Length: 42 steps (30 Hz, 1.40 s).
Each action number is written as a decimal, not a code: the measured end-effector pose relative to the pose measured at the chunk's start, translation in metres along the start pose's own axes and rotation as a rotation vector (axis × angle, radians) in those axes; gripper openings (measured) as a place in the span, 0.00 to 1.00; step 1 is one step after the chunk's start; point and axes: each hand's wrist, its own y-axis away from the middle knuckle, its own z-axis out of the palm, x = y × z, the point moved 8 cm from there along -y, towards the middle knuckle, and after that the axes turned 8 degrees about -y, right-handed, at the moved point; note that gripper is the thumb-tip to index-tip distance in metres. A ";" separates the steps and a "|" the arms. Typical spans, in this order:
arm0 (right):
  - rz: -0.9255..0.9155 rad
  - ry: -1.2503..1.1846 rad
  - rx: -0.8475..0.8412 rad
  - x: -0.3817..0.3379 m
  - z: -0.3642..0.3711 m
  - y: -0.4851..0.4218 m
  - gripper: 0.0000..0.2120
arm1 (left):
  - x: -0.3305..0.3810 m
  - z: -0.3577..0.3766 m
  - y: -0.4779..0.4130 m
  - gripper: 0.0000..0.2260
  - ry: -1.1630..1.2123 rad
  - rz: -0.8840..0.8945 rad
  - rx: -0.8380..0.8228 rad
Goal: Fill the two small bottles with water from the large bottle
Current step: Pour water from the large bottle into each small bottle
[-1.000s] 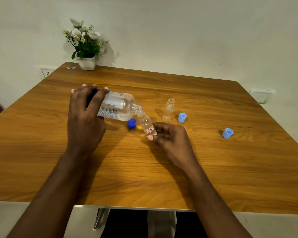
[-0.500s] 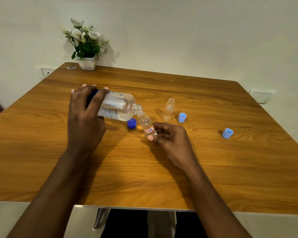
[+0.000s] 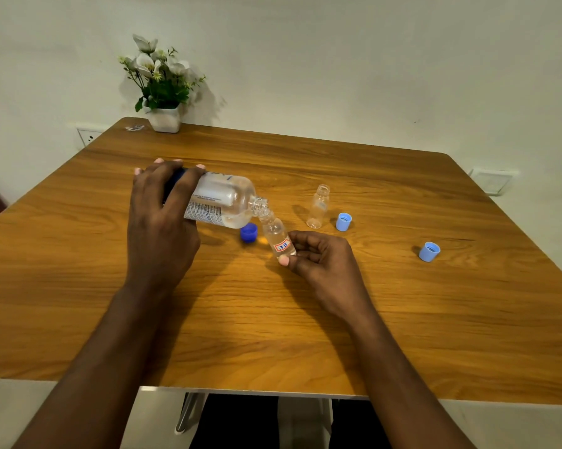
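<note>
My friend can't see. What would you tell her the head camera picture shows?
The left hand tips a large bottle into a small labelled bottle held by the right hand over a wooden table. Another small bottle stands empty beside three loose blue caps.

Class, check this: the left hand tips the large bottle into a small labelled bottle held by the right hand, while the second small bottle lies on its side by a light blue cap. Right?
One detail is wrong. In the head view the second small bottle stands upright beside the light blue cap, not on its side. The rest holds: the left hand tips the large bottle into the labelled bottle held by the right hand.
</note>
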 end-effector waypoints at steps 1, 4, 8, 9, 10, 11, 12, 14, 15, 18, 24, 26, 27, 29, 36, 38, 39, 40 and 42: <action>-0.001 0.001 -0.001 0.000 0.000 0.000 0.18 | 0.000 0.000 0.000 0.30 0.000 0.002 -0.001; -0.002 0.007 -0.001 0.000 0.000 0.000 0.18 | 0.000 0.000 0.000 0.29 0.003 0.003 0.002; -0.003 0.000 0.000 0.002 0.000 -0.001 0.18 | 0.000 0.000 0.000 0.29 0.007 0.010 0.014; -0.001 -0.004 0.001 0.002 0.000 -0.001 0.18 | 0.000 -0.001 0.000 0.29 0.010 0.012 0.016; 0.000 -0.005 0.003 0.003 -0.001 -0.001 0.17 | 0.001 0.000 0.000 0.29 0.012 0.013 0.016; 0.000 -0.005 0.002 0.003 -0.001 -0.002 0.17 | 0.001 0.000 0.000 0.30 0.012 0.014 0.015; 0.000 -0.004 0.002 0.004 -0.001 -0.002 0.17 | 0.001 0.000 0.000 0.29 0.011 0.014 0.015; 0.003 -0.006 0.002 0.004 -0.001 -0.001 0.16 | 0.001 0.000 0.001 0.29 0.010 0.015 0.014; 0.005 -0.009 0.004 0.004 -0.001 -0.001 0.17 | 0.001 0.000 0.001 0.28 0.012 0.016 0.014; 0.008 -0.010 0.005 0.004 -0.001 -0.001 0.17 | 0.000 0.000 0.000 0.29 0.014 0.016 0.013; 0.009 -0.009 0.002 0.003 -0.001 -0.001 0.17 | 0.000 0.001 0.001 0.29 0.022 0.009 0.007; 0.012 -0.014 0.000 0.003 0.000 0.000 0.17 | 0.000 0.000 0.001 0.29 0.026 0.010 0.007; 0.013 -0.016 0.000 0.003 0.000 0.000 0.17 | 0.000 0.000 0.001 0.29 0.027 0.010 0.005; 0.013 -0.015 0.004 0.003 -0.001 -0.001 0.18 | 0.001 0.001 0.001 0.30 0.029 0.012 -0.008; 0.000 -0.020 0.013 0.003 -0.002 -0.001 0.17 | 0.002 0.003 0.001 0.31 0.039 0.014 -0.043; -0.007 -0.031 0.016 0.003 -0.002 -0.001 0.18 | 0.002 0.005 0.002 0.33 0.053 0.004 -0.068; -0.009 -0.038 0.019 0.004 -0.002 -0.002 0.19 | 0.001 0.005 0.003 0.33 0.062 -0.001 -0.075; -0.009 -0.044 0.022 0.004 -0.003 -0.002 0.19 | 0.001 0.005 0.003 0.33 0.072 -0.004 -0.079; -0.005 -0.055 0.029 0.007 -0.004 -0.002 0.21 | 0.001 0.007 0.004 0.32 0.085 -0.005 -0.087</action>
